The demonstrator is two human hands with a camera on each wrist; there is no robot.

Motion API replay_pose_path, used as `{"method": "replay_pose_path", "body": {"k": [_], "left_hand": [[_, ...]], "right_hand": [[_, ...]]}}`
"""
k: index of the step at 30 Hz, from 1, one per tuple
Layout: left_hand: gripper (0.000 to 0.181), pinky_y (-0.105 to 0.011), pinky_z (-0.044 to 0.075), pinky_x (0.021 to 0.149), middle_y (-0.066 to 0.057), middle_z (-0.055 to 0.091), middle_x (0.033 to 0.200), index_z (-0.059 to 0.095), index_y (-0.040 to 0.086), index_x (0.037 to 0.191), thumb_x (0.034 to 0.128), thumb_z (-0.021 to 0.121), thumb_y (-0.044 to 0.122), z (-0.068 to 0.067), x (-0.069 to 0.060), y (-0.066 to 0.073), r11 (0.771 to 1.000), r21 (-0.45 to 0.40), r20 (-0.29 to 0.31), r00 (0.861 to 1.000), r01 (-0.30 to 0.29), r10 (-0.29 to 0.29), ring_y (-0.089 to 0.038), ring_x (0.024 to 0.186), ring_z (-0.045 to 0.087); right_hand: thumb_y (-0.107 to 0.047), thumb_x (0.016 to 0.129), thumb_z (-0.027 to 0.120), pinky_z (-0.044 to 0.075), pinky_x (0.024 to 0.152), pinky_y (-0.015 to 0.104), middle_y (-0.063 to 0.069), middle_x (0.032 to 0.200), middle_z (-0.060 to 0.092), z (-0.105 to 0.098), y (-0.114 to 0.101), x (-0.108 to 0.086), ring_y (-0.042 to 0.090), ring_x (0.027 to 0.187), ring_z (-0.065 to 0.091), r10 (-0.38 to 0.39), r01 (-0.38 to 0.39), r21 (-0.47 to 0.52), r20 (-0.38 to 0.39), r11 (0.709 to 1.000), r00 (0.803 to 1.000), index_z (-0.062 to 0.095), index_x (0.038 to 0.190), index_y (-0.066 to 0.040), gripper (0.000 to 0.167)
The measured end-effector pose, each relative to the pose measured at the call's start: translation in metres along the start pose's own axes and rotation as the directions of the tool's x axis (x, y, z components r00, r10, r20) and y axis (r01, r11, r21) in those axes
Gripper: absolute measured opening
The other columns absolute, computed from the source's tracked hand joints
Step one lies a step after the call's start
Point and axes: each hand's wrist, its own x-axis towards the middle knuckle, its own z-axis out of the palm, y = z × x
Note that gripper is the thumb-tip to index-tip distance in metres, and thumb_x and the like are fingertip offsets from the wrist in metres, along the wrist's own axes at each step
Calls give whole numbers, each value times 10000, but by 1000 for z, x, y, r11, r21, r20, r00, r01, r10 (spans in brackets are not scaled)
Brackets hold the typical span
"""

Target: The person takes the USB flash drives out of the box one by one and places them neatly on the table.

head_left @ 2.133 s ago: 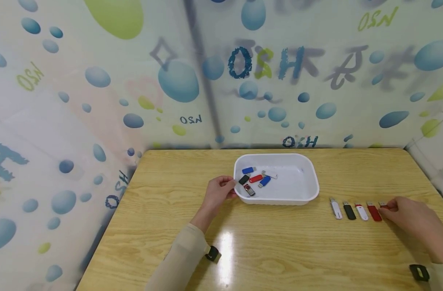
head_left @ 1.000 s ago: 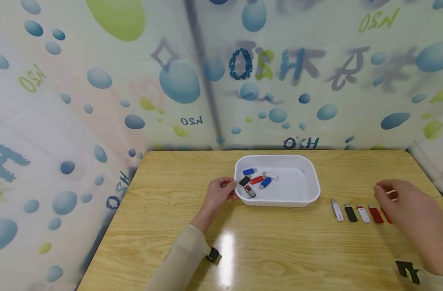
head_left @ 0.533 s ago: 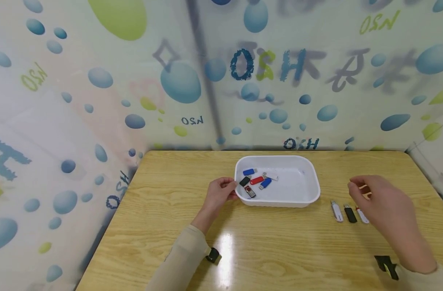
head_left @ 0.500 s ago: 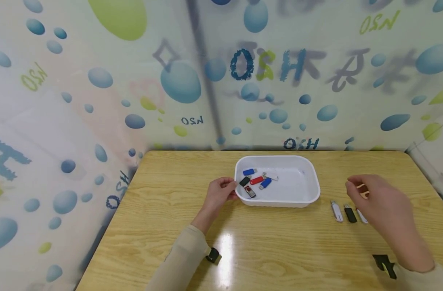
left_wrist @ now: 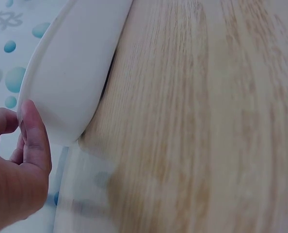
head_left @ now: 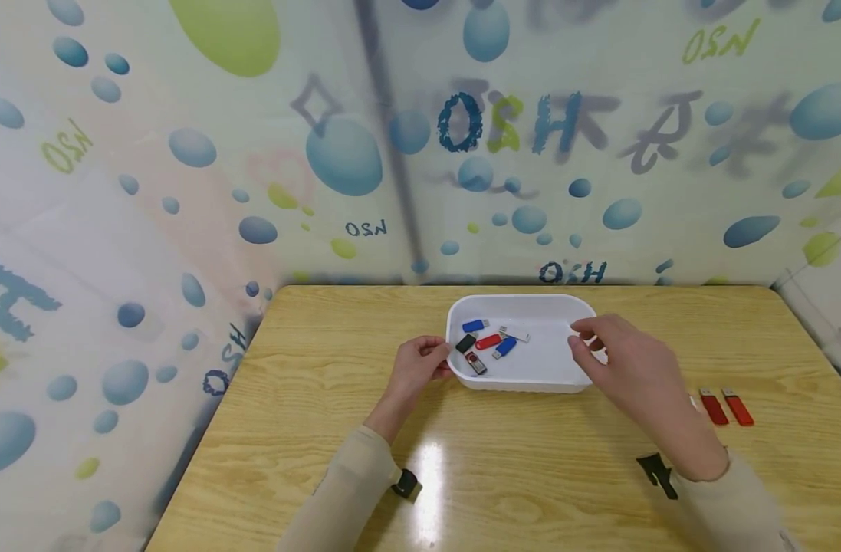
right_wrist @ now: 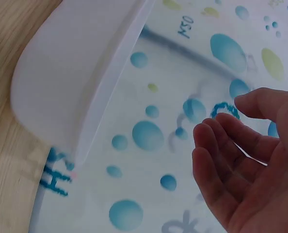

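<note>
My left hand [head_left: 420, 364] pinches the left end of a white plastic tray [head_left: 530, 386]; in the left wrist view the thumb and fingers are either side of its rim [left_wrist: 25, 92]. Over the tray's right end hovers my right hand [head_left: 630, 364], fingers loosely bent and nothing between them, as the right wrist view confirms. USB sticks lie at the tray's left side: two blue [head_left: 505, 347], one red [head_left: 489, 341], a black one [head_left: 465, 343], a white one [head_left: 515, 334] and a silver-and-dark one [head_left: 475, 363].
Two red USB sticks [head_left: 714, 406] lie on the wooden table [head_left: 530, 475] to the right. A sliver of a white stick shows beside them; my right hand and forearm hide the others in that row. A patterned wall [head_left: 565, 192] stands behind the table.
My right hand let go of the rightmost red USB stick in the row, rose, and moved left to above the tray. My left hand has stayed on the tray's rim.
</note>
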Motion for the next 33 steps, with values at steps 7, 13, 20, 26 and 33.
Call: {"method": "replay_pose_path", "body": {"k": [7,13,20,26,33], "left_hand": [[278,-217,600,638,-253,699,983,627,-138,1201,1002,645,55,1,-1,2,1000,0,8,1000,1,-1,-110,690,650],[261,-216,601,629,-224,699,947,631,-136,1186,998,642,44,2,-1,2,1000,1,5,1000,2,-2,-110,679,647],[243,-203,592,609,-204,694,906,626,-150,1163,989,629,19,2,-1,2,1000,-14,0,1000,-10,10,-108,665,640],[233,-209,595,609,-192,692,894,629,-146,1153,988,632,19,2,0,1,1000,-16,-1,1000,-9,9,-109,661,640],[247,-210,597,622,-198,700,916,630,-147,1171,992,634,23,1,-1,2,1000,-9,0,1000,-9,9,-102,678,642]], "right_hand": [[-228,985,695,542,570,321,77,1036,702,20,-22,19,226,850,688,-46,45,14,78,999,996,730,1129,-63,222],[-241,968,716,575,641,365,68,1030,705,36,-36,33,211,867,678,-62,60,19,129,998,990,735,1110,-82,215],[-246,963,721,572,631,364,45,1010,705,54,-46,46,184,834,672,-81,75,37,169,996,982,733,1091,-90,202],[-258,956,729,556,585,337,36,978,695,74,-52,55,166,744,633,-104,101,25,218,995,970,731,1071,-86,207],[-270,977,715,543,607,328,11,911,654,94,-56,63,155,709,580,-66,61,25,331,998,941,734,1091,-91,213]]}}
